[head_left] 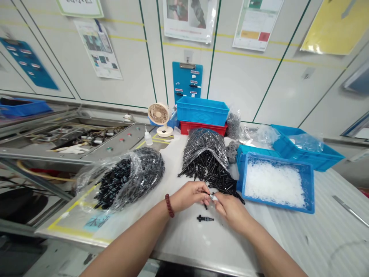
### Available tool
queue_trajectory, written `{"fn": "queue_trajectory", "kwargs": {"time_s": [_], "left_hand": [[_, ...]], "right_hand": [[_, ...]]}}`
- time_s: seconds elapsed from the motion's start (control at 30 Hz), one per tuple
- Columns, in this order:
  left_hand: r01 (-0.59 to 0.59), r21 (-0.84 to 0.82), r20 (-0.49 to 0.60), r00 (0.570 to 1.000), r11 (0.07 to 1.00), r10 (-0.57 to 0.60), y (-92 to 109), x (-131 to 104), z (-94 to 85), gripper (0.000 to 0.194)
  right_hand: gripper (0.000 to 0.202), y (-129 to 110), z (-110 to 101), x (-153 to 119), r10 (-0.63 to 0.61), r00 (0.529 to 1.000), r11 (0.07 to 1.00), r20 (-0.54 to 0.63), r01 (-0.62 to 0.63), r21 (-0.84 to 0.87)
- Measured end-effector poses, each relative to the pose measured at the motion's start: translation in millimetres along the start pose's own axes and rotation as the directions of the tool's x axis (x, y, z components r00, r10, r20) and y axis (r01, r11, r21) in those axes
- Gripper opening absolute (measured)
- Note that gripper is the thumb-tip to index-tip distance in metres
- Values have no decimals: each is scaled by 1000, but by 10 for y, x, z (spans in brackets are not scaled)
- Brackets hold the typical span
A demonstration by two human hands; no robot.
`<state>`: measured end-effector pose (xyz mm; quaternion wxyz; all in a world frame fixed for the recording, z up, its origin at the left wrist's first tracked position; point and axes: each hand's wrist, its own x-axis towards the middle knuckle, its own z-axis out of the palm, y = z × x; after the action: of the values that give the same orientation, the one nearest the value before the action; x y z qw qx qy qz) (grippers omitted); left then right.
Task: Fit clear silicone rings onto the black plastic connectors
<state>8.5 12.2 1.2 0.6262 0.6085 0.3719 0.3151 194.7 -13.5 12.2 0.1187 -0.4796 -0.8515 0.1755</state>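
Observation:
My left hand (pixel 192 196), with a beaded bracelet on its wrist, is closed on a small black plastic part, mostly hidden by the fingers. Fingertip to fingertip with it, my right hand (pixel 232 211) pinches a small whitish piece (pixel 213 197) against the end of that part. Just below the hands, a single black fitting (pixel 205 218) with pale rings lies on the table. Beyond them, an opened plastic bag (pixel 205 140) spills many slim black parts (pixel 206 165) toward my fingers. A blue bin (pixel 308 194) of translucent white rings (pixel 273 182) stands to the right.
A clear bag of black ringed parts (pixel 131 177) lies on the left. A beige fan (pixel 159 115), a squeeze bottle (pixel 148 137) and stacked blue (pixel 203 109) and red bins (pixel 184 128) stand behind. Another blue bin (pixel 328 156) and a metal strip (pixel 350 209) are at right.

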Motion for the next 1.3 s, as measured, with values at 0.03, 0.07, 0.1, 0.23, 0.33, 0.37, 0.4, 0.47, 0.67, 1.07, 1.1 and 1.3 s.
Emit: {"fn": "queue_trajectory", "kwargs": {"time_s": [0.03, 0.07, 0.1, 0.23, 0.33, 0.37, 0.4, 0.47, 0.67, 1.07, 1.1, 1.3], "left_hand": [[-3, -1, -3, 1000, 1000, 3, -1, -1, 6, 24], [-4, -1, -4, 1000, 1000, 4, -1, -2, 9, 24], [-6, 2, -5, 1000, 1000, 6, 2, -3, 11, 24], [-13, 10, -11, 1000, 1000, 13, 18, -8, 6, 22], [-20, 6, -12, 1000, 1000, 20, 17, -5, 6, 23], [-19, 7, -11, 1000, 1000, 19, 15, -4, 8, 23], [-19, 9, -7, 1000, 1000, 19, 13, -3, 11, 23], [-21, 10, 2, 1000, 1000, 21, 13, -5, 18, 23], [-21, 8, 13, 1000, 1000, 21, 40, -24, 33, 26], [-93, 86, 6, 996, 992, 93, -66, 16, -64, 25], [-90, 82, 4, 996, 993, 90, -62, 14, -66, 25], [-70, 66, 9, 998, 995, 70, -4, 3, -56, 26]], "right_hand": [[19, -6, 1, 3, 7, 1000, 1000, 0, -7, 1], [20, -12, -1, 6, 13, 1000, 1000, 0, -13, 1], [21, -16, -5, 10, 19, 1000, 1000, -3, -19, 0], [22, -25, -21, 18, 28, 999, 1000, -16, -28, -1], [22, -29, -26, 18, 38, 999, 999, 0, -38, 18], [22, -30, -24, 18, 45, 999, 999, 6, -45, 16], [21, -30, -20, 18, 57, 998, 998, 8, -57, 7], [21, -27, -6, 18, 85, 996, 996, 4, -85, -29], [33, -18, 18, 28, 167, 986, 982, -14, -167, -88], [21, 44, 26, 29, 1, 998, 996, -66, 4, 84], [21, 46, 27, 28, 9, 998, 997, -64, -5, 71], [23, 24, 14, 20, 30, 997, 999, -67, -29, 17]]}}
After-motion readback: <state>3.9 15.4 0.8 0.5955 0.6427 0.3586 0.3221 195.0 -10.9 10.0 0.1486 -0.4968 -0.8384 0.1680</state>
